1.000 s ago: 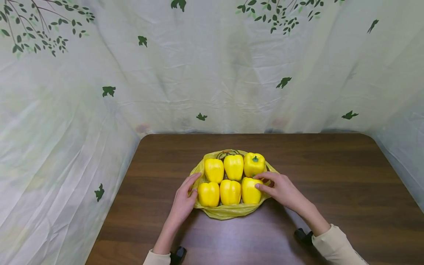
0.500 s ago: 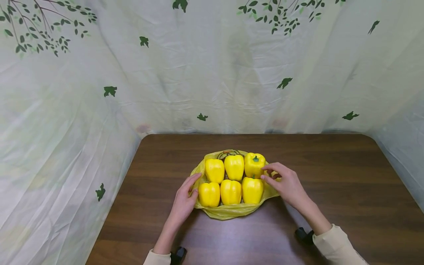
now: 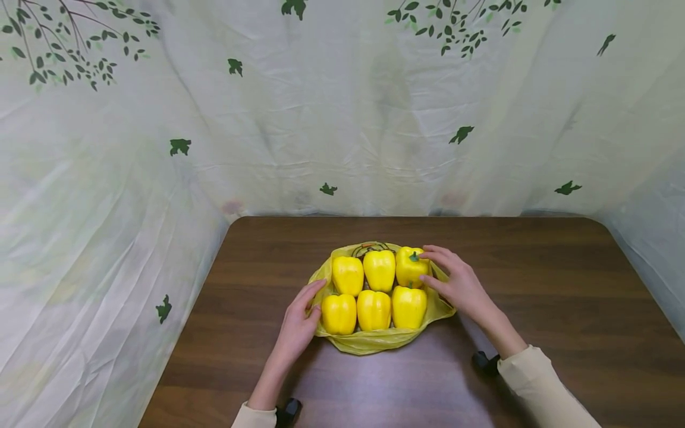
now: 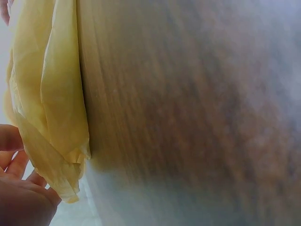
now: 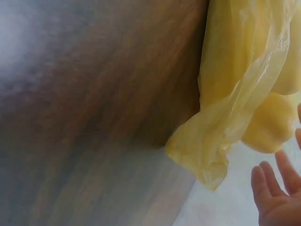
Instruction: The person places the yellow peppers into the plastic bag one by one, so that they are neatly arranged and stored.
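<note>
Several yellow bell peppers (image 3: 374, 310) sit in two rows inside an opened yellow plastic bag (image 3: 369, 343) on the table. At the bag's left side, the left hand (image 3: 299, 315) rests with its fingers along the bag's edge and its thumb beside the front left pepper (image 3: 339, 314). The right hand (image 3: 455, 279) is at the back right pepper (image 3: 409, 270), whose green stem faces up. Its thumb and fingers are spread at that pepper's right side; contact is unclear. In the right wrist view its fingers look straight, near the bag (image 5: 225, 113). The left wrist view shows fingers against the bag (image 4: 51, 94).
The brown wooden table (image 3: 535, 285) extends around the bag on every side. Behind it and to the sides hangs a pale curtain (image 3: 353, 119) with leaf prints. Each wrist wears a dark camera strap (image 3: 289, 410).
The right hand has moved away from the front right pepper and up to the back right pepper, its fingers spreading wider. The left hand and the peppers have stayed in place.
</note>
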Action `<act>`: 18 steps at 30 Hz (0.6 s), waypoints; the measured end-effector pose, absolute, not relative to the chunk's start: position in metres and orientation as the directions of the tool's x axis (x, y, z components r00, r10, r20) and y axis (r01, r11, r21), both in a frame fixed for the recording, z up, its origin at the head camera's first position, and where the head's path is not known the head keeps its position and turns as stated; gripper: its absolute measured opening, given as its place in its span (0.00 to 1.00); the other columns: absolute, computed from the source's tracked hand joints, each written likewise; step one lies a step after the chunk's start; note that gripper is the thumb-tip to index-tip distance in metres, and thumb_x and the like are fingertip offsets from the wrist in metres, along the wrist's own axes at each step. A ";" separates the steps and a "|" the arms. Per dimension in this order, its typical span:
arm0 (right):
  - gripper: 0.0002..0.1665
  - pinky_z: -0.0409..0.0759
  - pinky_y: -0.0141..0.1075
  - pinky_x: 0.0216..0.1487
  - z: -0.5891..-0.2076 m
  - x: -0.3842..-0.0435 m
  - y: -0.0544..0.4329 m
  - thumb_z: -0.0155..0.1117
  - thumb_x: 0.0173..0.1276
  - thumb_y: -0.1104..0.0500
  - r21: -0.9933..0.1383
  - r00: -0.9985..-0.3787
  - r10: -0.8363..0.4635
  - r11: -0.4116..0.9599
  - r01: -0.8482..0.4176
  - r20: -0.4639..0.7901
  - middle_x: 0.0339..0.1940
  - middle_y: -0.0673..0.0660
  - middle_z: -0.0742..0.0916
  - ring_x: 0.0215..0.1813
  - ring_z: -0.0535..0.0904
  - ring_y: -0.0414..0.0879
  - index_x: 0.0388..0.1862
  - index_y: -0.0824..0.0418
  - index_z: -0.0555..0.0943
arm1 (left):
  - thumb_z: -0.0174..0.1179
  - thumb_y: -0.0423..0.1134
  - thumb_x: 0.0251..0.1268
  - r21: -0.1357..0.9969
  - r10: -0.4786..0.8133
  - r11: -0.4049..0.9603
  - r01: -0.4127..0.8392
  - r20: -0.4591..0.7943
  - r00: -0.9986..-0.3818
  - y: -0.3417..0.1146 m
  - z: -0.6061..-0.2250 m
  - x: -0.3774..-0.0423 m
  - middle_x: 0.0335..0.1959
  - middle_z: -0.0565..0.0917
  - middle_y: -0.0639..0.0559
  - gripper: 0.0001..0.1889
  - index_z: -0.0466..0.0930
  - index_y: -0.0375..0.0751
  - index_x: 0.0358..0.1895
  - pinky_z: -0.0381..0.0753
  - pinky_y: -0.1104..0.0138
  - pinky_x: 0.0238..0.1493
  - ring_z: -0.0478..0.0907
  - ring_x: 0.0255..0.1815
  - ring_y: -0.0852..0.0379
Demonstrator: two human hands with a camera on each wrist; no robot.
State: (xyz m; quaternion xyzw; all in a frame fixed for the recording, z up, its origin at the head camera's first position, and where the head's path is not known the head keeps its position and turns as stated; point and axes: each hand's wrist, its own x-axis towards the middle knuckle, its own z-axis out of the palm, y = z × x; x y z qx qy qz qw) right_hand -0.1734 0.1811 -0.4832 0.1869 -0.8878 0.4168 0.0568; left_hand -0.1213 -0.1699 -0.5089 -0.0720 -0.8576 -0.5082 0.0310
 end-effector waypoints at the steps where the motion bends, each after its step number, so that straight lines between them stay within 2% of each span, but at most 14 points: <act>1: 0.24 0.70 0.57 0.63 -0.483 -0.175 0.181 0.72 0.63 0.60 -0.725 -0.924 -0.291 0.577 -0.375 0.246 0.69 0.58 0.74 0.68 0.69 0.57 0.59 0.59 0.79 | 0.52 0.22 0.65 0.867 0.092 0.473 0.154 0.126 -0.988 -0.170 -0.509 -0.121 0.66 0.73 0.54 0.27 0.74 0.45 0.67 0.61 0.53 0.70 0.64 0.71 0.52; 8: 0.23 0.72 0.53 0.63 -0.484 -0.185 0.180 0.70 0.65 0.58 -0.752 -0.933 -0.319 0.570 -0.330 0.168 0.69 0.57 0.73 0.68 0.69 0.57 0.59 0.58 0.79 | 0.53 0.22 0.64 0.872 0.089 0.465 0.154 0.126 -0.988 -0.169 -0.509 -0.121 0.66 0.73 0.53 0.28 0.75 0.45 0.67 0.63 0.52 0.69 0.65 0.70 0.50; 13: 0.22 0.71 0.54 0.63 -0.484 -0.192 0.181 0.67 0.68 0.56 -0.747 -0.926 -0.345 0.573 -0.337 0.153 0.69 0.59 0.74 0.69 0.68 0.57 0.59 0.58 0.79 | 0.53 0.22 0.65 0.872 0.085 0.469 0.139 0.113 -0.990 -0.170 -0.509 -0.122 0.66 0.73 0.54 0.27 0.74 0.45 0.67 0.62 0.54 0.69 0.64 0.71 0.53; 18: 0.22 0.70 0.55 0.64 -0.485 -0.197 0.181 0.65 0.70 0.54 -0.758 -0.924 -0.354 0.562 -0.332 0.142 0.68 0.60 0.75 0.68 0.69 0.58 0.60 0.59 0.79 | 0.53 0.22 0.64 0.868 0.084 0.473 0.150 0.126 -0.989 -0.169 -0.509 -0.122 0.66 0.74 0.53 0.27 0.75 0.44 0.66 0.63 0.52 0.69 0.65 0.70 0.51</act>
